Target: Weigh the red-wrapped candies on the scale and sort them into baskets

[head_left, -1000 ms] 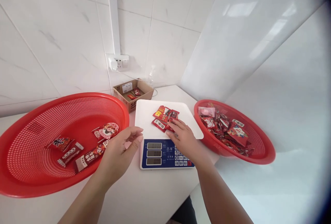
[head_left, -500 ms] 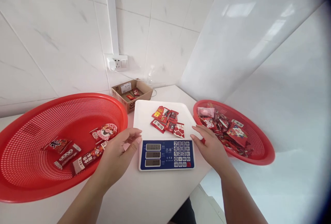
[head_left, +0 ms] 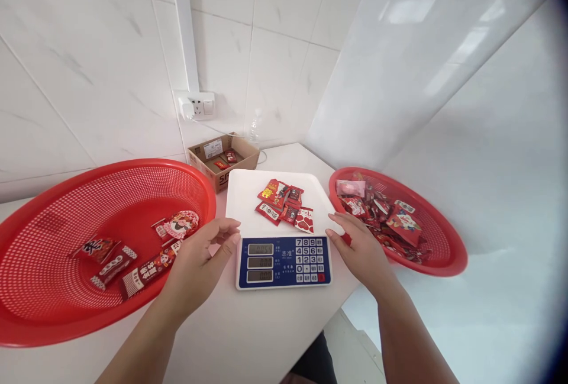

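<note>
A digital scale (head_left: 284, 261) with a white platter (head_left: 248, 194) stands on the counter between two red baskets. Several red snack packets (head_left: 284, 205) lie on the platter. My left hand (head_left: 202, 265) hovers at the scale's left side, by the rim of the left red basket (head_left: 53, 319), fingers loosely curled and holding nothing. My right hand (head_left: 361, 249) rests at the scale's right front corner, fingers extended and empty, next to the right red basket (head_left: 444, 265).
The left basket holds a few red packets (head_left: 146, 268); the right basket is heaped with several packets (head_left: 390, 221). A small cardboard box (head_left: 222, 162) with packets sits behind the scale. A wall socket (head_left: 197, 106) is above it. The counter edge runs just below the scale.
My right hand left the packets on the platter and drew back to the scale's right corner, leaving a packet with white markings there. The left hand barely moved.
</note>
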The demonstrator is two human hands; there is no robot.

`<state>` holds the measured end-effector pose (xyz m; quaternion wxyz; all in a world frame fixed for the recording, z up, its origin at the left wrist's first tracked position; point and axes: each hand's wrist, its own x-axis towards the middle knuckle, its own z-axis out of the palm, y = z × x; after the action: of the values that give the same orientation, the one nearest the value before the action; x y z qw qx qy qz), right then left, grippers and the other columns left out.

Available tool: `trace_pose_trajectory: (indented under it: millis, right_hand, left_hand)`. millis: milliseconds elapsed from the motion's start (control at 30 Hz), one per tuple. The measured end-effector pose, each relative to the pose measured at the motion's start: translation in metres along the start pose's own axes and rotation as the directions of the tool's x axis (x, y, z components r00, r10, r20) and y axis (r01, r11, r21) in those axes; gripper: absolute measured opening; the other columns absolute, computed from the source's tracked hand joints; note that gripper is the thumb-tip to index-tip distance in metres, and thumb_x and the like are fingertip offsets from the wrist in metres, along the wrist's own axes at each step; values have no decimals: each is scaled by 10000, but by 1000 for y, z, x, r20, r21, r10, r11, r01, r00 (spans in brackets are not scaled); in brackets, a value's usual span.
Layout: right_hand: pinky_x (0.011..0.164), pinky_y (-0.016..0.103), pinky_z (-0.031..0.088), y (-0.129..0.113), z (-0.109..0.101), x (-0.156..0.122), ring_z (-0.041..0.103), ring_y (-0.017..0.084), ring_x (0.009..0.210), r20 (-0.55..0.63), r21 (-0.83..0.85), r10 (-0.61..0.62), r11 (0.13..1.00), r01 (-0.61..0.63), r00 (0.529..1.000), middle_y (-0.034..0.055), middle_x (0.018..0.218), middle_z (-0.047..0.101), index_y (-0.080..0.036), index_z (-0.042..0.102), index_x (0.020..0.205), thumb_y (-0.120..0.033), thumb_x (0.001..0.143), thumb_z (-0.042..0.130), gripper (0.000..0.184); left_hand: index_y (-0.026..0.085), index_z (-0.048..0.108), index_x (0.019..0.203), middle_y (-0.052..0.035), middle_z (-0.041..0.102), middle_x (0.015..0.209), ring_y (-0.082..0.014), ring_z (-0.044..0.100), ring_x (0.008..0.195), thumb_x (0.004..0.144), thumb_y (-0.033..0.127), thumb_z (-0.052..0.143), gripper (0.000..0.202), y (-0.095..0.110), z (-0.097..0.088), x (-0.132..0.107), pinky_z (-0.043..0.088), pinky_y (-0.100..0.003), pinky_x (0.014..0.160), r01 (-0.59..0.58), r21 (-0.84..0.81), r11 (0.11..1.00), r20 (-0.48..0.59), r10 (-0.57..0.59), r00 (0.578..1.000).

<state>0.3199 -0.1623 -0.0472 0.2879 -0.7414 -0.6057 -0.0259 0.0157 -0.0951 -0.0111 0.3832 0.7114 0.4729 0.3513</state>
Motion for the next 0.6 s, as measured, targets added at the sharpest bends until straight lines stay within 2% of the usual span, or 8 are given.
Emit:
trace_pose_trajectory:
  millis: [100,200,300,367,433,500,600]
  right_hand:
    - [1012,465,412,3,-1,2,506,268,1205,10,-14,2,1000,-2,1000,131,1253,595,-164,617,1175,-440,879,445,440]
    - [1008,454,415,12,-4,5,511,271,1198,-12,-43,28,999,-28,1000,136,1253,595,-155,610,1179,-437,875,434,451]
    - [1010,469,404,29,-9,8,503,294,1204,-52,-91,133,986,-137,990,155,1268,582,-132,585,1214,-437,868,422,489]
    - [999,473,410,41,-10,9,503,303,1205,-38,-113,225,967,-227,974,160,1284,569,-125,563,1246,-441,872,401,516]
    - [977,476,424,49,-10,7,498,303,1214,3,-132,296,947,-293,955,149,1307,553,-145,539,1279,-463,882,370,536]
    - [967,469,431,53,-10,6,485,293,1235,42,-146,320,939,-311,946,126,1333,539,-179,519,1306,-490,891,344,547]
    - [945,445,448,50,-11,5,501,279,1226,69,-167,320,938,-305,945,98,1335,549,-210,513,1316,-508,899,319,548]
  left_hand:
    - [249,634,992,-43,708,1045,-222,654,991,842,474,503,301,-1,0,0,558,-321,772,-10,17,1000,-9,10,1000]
    - [245,625,1009,-47,709,1035,-223,658,968,854,472,483,309,-2,-1,1,553,-330,772,-48,110,993,-51,54,997]
    - [234,612,1023,-60,699,1011,-237,644,973,870,437,455,299,-2,-4,3,527,-361,823,-133,296,946,-141,180,973]
    - [225,603,1038,-80,681,1056,-265,622,1020,871,421,439,306,-3,-7,6,511,-400,853,-121,403,907,-211,221,952]
    - [222,585,1082,-102,648,1144,-298,599,1068,863,425,430,337,-5,-12,7,511,-442,853,-44,455,890,-264,182,947]
    - [234,556,1140,-111,618,1211,-307,598,1087,855,450,430,379,-9,-17,6,525,-450,840,49,437,898,-275,81,958]
    - [288,484,1234,-74,615,1246,-256,621,1092,843,508,454,449,-20,-27,-4,552,-356,829,145,327,934,-241,-65,968]
